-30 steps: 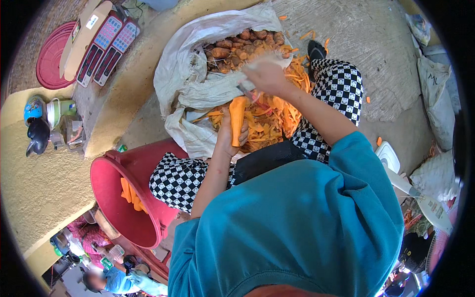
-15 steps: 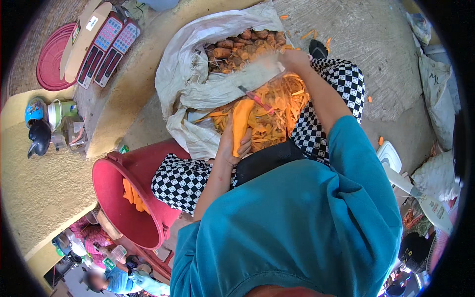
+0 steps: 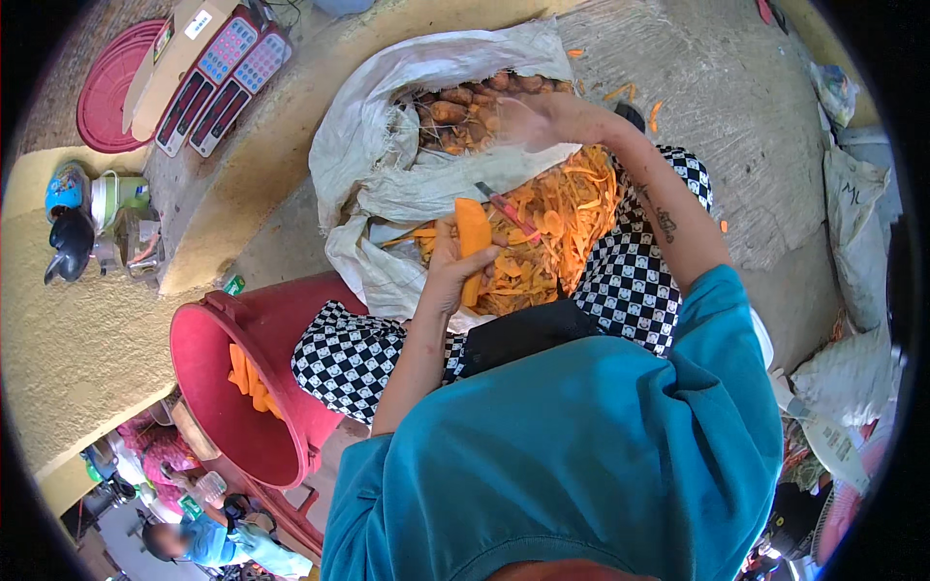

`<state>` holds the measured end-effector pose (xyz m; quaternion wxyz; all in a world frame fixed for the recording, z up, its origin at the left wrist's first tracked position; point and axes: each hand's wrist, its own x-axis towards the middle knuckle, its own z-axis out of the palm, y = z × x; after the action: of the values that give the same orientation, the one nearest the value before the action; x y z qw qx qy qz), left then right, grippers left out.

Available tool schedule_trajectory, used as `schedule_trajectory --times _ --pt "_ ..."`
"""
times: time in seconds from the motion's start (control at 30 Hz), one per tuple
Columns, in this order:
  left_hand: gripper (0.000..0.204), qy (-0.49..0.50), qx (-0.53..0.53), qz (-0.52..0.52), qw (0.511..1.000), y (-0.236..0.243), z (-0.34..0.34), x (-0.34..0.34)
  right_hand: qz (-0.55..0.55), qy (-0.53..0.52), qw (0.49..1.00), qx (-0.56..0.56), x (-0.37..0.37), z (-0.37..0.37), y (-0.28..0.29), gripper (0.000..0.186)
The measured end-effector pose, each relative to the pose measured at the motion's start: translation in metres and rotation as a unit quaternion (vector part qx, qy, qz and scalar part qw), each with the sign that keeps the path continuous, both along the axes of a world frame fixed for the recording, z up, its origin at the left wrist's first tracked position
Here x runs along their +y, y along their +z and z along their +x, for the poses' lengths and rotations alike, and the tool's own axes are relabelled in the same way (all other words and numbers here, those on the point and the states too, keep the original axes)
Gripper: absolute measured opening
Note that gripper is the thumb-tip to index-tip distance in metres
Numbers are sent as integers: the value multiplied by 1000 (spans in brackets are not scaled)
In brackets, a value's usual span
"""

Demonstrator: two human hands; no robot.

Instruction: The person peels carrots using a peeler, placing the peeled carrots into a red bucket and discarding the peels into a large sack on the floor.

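Observation:
My left hand is closed around a peeled orange carrot, held upright above a heap of orange peelings. Over the open mouth of a white woven sack reaches my right hand, its fingers smeared by motion. Beneath and beside it in the sack lie several unpeeled, brownish carrots. A slim red-handled tool with a dark end, which looks like a peeler, rests on the peelings beside the held carrot.
A red tub, tipped toward the left, holds several peeled carrots. Two keypad devices lie at upper left near a red lid. Another person is at lower left. White sacks stand at right.
My right hand has moved left from the sack's edge to over the unpeeled carrots. The blurred sack flap has settled lower. My left hand keeps the peeled carrot.

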<state>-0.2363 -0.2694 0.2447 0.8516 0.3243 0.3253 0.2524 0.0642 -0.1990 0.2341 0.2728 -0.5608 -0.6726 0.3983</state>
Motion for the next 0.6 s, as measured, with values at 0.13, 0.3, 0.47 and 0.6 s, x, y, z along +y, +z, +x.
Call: schedule_trajectory --times 0.13,0.3,0.47,0.6 --pt "75 26 212 260 942 -12 0 6 -77 54 943 -319 14 4 -27 34" --pt "70 35 282 319 904 -18 -6 19 -190 90 968 -137 45 -10 -66 32" --pt "59 260 407 504 716 37 -48 41 -223 184 847 -446 26 -31 -107 28" --pt "62 502 508 430 553 116 -142 52 -186 284 877 -341 25 -45 -121 25"
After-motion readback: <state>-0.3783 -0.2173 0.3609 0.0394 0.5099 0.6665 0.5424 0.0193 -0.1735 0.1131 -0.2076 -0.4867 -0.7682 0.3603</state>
